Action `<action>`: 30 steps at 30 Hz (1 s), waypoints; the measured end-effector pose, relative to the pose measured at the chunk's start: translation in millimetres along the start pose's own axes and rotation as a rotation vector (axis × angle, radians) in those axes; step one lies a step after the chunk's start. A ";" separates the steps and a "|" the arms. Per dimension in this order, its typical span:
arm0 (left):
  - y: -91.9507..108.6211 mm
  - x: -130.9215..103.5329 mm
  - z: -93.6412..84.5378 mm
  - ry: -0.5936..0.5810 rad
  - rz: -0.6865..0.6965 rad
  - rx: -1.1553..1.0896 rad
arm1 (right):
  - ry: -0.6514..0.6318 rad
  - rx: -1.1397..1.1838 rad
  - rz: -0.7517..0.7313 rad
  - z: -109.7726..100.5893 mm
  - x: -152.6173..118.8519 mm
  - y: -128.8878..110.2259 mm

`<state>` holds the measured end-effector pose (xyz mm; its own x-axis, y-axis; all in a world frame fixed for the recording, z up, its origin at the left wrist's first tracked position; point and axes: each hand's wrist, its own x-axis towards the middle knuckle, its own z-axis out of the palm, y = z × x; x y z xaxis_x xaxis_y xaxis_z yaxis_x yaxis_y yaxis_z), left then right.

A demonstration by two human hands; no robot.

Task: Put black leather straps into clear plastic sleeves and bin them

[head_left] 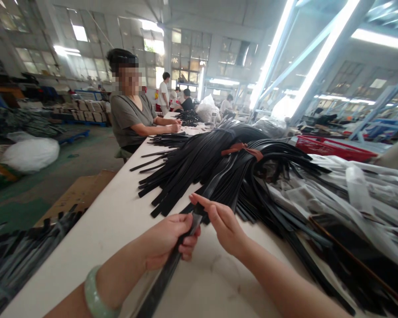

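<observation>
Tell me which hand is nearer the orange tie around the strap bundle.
Right. The right hand sits just below the orange tie, fingertips on the black strap. The left hand grips that strap lower and further left, farther from the tie.

Bright overhead fluorescent tube lights (321, 57) glare white at upper right — edges bend and smear, shadows stay soft.

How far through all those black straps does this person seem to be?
Hard to say what is finished: some long black straps hang off the table's left edge, apart from the rest. In hand: the left hand grips one flat black strap, and the right hand touches it. Left: a large heap of black straps tied with an orange-brown band lies on the white table.
</observation>
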<state>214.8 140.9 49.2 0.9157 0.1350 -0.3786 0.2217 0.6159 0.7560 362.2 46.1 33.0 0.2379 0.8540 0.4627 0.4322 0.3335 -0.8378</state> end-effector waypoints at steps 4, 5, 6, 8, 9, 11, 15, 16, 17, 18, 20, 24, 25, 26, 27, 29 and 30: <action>-1.6 -1.2 2.9 0.015 -0.023 -0.035 | -0.033 -0.060 -0.039 0.1 -5.2 -4.9; -1.4 -1.7 3.6 0.007 -0.017 -0.045 | -0.030 -0.064 -0.037 -0.5 -5.3 -5.2; -1.0 -2.2 4.2 -0.003 -0.010 -0.058 | -0.024 -0.066 -0.033 -1.0 -5.3 -5.2; 0.1 -3.5 5.3 -0.014 0.006 -0.084 | -0.021 -0.075 -0.024 -1.2 -5.3 -5.1; 0.6 -4.2 5.7 -0.017 0.010 -0.095 | -0.022 -0.080 -0.025 -0.7 -5.7 -5.2; 0.8 -4.8 6.2 -0.025 0.001 -0.109 | -0.033 -0.101 -0.035 1.3 -6.9 -5.5; -0.8 -0.8 4.6 -0.028 -0.004 -0.117 | -0.078 -0.083 -0.014 6.3 -6.0 -2.0; -0.6 1.3 3.3 -0.014 0.023 -0.113 | -0.087 -0.037 0.009 7.2 -4.3 0.5; 0.4 3.4 1.6 0.006 0.069 -0.106 | -0.088 0.032 0.039 8.0 -2.1 3.4; 2.4 5.2 -0.5 0.032 0.135 -0.100 | -0.078 0.118 0.075 8.9 0.2 6.6; 10.0 7.1 -5.4 0.082 0.300 -0.114 | -0.011 0.305 0.174 11.2 3.6 11.4; 34.0 2.7 -14.8 0.105 0.511 -0.248 | -0.115 0.647 0.489 21.4 -1.1 2.6; 39.1 1.4 -16.8 0.093 0.515 -0.279 | -0.247 0.741 0.579 25.4 -5.1 -4.5; 43.0 0.7 -19.0 0.082 0.507 -0.307 | -0.397 0.830 0.659 29.9 -9.9 -13.0; 45.5 0.9 -21.5 0.071 0.491 -0.331 | -0.539 0.906 0.724 34.9 -15.5 -22.5; 46.6 3.7 -27.7 0.059 0.456 -0.374 | -0.750 0.988 0.811 45.7 -28.1 -41.3; 45.9 6.0 -31.5 0.057 0.438 -0.392 | -0.822 0.994 0.838 51.2 -35.1 -49.5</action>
<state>220.0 194.4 64.8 0.8722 0.4761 -0.1118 -0.3234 0.7330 0.5984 288.0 20.0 43.4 -0.5665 0.7921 -0.2274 -0.3925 -0.5019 -0.7707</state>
